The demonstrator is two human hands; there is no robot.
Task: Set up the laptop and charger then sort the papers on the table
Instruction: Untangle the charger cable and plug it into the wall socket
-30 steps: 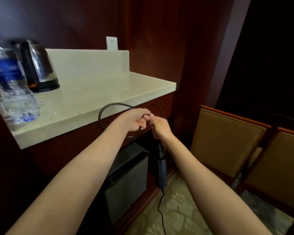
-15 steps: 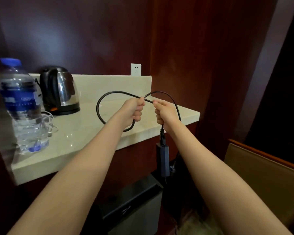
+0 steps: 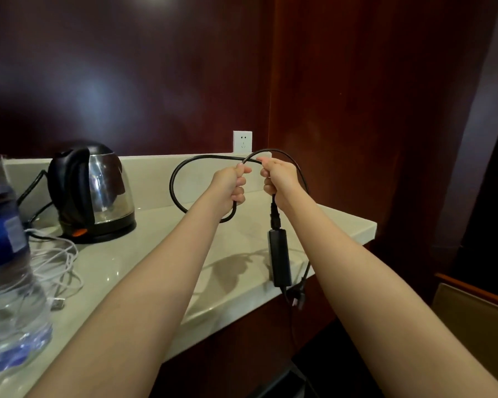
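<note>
Both my hands hold a black charger cable point(image 3: 176, 179) up over a pale stone counter point(image 3: 242, 245). My left hand point(image 3: 232, 186) grips the cable where it forms a loop to the left. My right hand point(image 3: 278, 182) grips it a short way to the right. The black power brick point(image 3: 280, 257) hangs straight down below my right hand, with a plug end point(image 3: 298, 298) dangling under it. A white wall socket point(image 3: 242, 141) sits on the dark wood wall just behind my hands. No laptop or papers are in view.
A black and steel electric kettle point(image 3: 94, 193) stands at the counter's back left, with a tangle of white cable point(image 3: 59, 268) in front of it. A plastic water bottle point(image 3: 5, 277) is close at the far left. A chair back point(image 3: 472, 314) shows at lower right.
My hands have risen with the cable toward the wall socket, and the view has tilted up. The brick now hangs in front of the counter top instead of below it.
</note>
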